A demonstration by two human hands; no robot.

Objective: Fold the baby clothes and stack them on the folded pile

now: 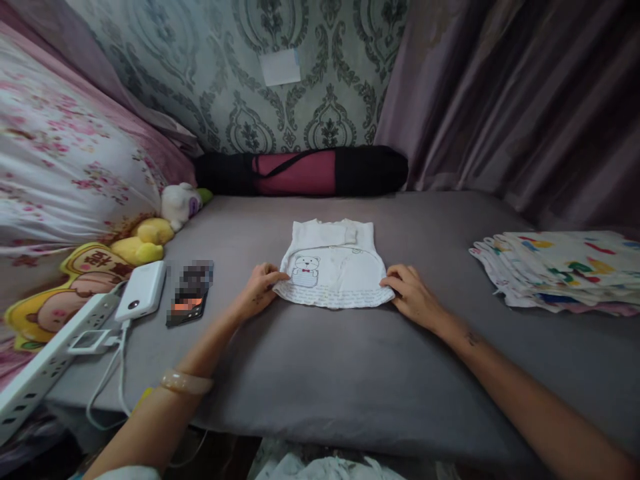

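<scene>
A small white baby shirt (345, 270) with a bear print lies flat on the grey sheet, its sleeves folded in across the top. My left hand (260, 290) pinches the lower left corner of its hem. At the opposite corner, my right hand (407, 293) has thumb and fingers closed on the hem. Small printed lettering runs along the bottom band between the two hands.
Folded cloths (560, 270) are stacked on the right. At left lie a phone (190, 293), a white power bank (141, 290), a power strip (60, 357) with cables, and plush toys (153, 240). A black and red rolled bag (300, 172) rests along the wall.
</scene>
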